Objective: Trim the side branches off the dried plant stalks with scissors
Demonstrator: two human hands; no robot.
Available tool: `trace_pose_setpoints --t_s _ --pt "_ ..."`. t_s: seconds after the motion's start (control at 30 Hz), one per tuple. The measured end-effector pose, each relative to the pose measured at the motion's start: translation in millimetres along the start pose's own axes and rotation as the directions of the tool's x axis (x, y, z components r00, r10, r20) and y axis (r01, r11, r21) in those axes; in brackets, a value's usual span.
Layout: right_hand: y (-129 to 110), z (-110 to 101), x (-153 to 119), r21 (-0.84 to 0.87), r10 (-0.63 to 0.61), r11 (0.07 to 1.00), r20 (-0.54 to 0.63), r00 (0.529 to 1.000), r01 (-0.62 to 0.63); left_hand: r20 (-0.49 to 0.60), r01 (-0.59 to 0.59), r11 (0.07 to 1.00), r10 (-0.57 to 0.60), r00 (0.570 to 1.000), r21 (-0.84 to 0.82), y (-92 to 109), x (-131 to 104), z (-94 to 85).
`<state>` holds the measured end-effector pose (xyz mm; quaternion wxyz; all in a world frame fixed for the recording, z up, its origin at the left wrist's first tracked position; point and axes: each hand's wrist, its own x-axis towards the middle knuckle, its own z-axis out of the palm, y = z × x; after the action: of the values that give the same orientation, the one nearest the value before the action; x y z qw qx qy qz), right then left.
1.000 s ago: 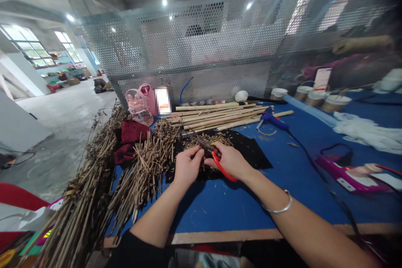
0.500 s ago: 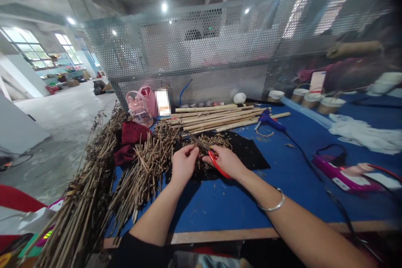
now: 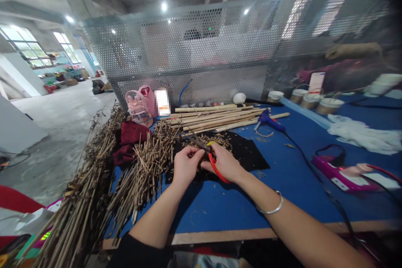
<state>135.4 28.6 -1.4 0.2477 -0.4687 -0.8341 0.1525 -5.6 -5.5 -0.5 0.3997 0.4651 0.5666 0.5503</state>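
My right hand (image 3: 226,164) is closed round a pair of scissors (image 3: 216,171) with red handles and a touch of yellow near the pivot. Their dark blades point forward and left, just beyond the fingertips of my left hand (image 3: 186,166). That hand is pinched, thumb against fingers; whatever lies in the pinch is too small to make out. Under both hands, a heap of short dried plant clippings (image 3: 224,140) covers part of a black cloth (image 3: 253,150). A bundle of dried stems with seed heads (image 3: 150,157) lies just left of my left hand.
Longer dried stalks (image 3: 78,201) hang over the table's left side. Pale sticks (image 3: 220,119) lie behind the cloth, with a blue glue gun (image 3: 271,121) beside them. On the right are a purple power strip (image 3: 348,176) and white gloves (image 3: 366,134). A perforated metal screen (image 3: 194,58) stands behind.
The scissors' handles have spread wider apart, with the yellow part showing more. Both hands have shifted very slightly; the left is still pinched.
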Motion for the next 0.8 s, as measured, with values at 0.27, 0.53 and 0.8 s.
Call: trace_pose_setpoints --t_s 0.27,0.53,0.8 --pt "3 2 -1 0.042 0.099 0.994 0.066 0.993 -0.102 -0.027 -0.044 0.998 0.045 0.999 0.033 -4 2 -1.9" --pt "12 5 3 0.048 0.096 0.994 0.08 0.992 -0.1 -0.035 0.006 1.0 -0.007 0.999 -0.013 1 2 -2.2" --pt "6 -6 0 0.066 0.046 0.996 0.112 0.993 -0.054 0.014 0.026 0.997 -0.025 1.0 -0.072 2 3 -4.0"
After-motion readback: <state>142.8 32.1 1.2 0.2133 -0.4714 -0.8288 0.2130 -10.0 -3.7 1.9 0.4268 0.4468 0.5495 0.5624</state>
